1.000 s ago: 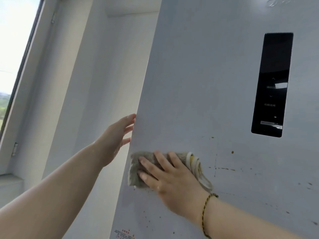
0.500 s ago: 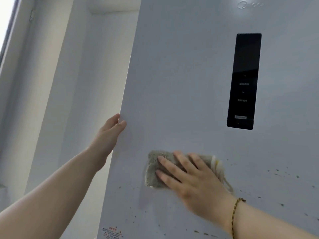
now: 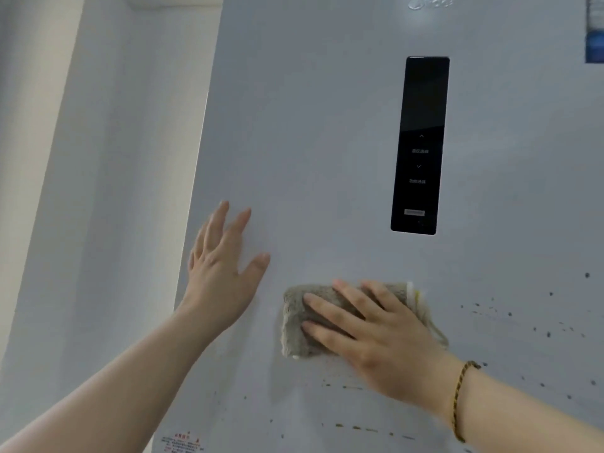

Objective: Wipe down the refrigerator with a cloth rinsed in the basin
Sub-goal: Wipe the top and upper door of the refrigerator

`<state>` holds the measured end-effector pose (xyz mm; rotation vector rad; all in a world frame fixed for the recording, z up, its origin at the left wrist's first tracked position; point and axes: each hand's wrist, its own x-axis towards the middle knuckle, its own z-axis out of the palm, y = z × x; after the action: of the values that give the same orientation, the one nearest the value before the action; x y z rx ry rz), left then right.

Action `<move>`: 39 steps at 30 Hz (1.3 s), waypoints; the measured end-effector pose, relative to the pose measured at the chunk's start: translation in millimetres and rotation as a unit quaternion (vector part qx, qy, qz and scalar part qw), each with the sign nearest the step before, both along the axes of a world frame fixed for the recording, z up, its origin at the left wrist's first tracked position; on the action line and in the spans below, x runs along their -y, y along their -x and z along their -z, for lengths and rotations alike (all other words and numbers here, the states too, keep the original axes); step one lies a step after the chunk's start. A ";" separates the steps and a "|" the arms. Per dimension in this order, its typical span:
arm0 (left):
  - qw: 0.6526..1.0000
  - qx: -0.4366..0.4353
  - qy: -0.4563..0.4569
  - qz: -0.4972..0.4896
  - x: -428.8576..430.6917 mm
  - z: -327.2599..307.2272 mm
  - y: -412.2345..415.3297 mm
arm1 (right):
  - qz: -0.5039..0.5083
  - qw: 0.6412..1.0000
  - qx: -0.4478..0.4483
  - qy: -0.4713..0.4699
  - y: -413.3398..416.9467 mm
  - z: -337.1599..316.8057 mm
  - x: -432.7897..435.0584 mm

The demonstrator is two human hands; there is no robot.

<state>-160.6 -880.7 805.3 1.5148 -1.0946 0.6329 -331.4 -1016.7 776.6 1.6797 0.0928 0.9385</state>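
Note:
The white refrigerator door (image 3: 327, 132) fills most of the head view, with a black control panel (image 3: 420, 145) set in its upper right. A folded grey-beige cloth (image 3: 294, 325) lies flat against the door below the panel. My right hand (image 3: 369, 335) presses on it with straight, spread fingers. My left hand (image 3: 222, 266) lies flat on the door near its left edge, fingers straight and pointing up, apart from the cloth. Dark specks and streaks (image 3: 510, 313) dot the door to the right of and below the cloth.
A white wall (image 3: 98, 191) runs along the left of the refrigerator. A small red-printed label (image 3: 183, 441) sits at the door's lower left. A blue-and-white sticker (image 3: 595, 34) shows at the top right edge.
My left hand has come off the door's left edge and now lies flat on the door's front. My right hand and the cloth have slid to the right across the door.

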 end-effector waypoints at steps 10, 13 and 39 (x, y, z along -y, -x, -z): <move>0.978 0.198 -0.042 -0.057 38.2 30.1 34.2 | -0.001 0.995 0.091 -0.030 56.8 8.8 20.8; 0.979 0.182 -0.030 -0.090 42.6 29.1 42.4 | 0.015 1.000 0.014 0.012 78.9 -3.9 31.4; 0.948 0.289 -0.044 -0.124 103.3 36.5 163.0 | 0.023 0.994 0.095 -0.045 206.1 10.6 88.9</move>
<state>-323.5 -984.0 768.8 1.6007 -1.3906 1.2743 -537.4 -1105.6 766.0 1.6583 -0.1159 1.0764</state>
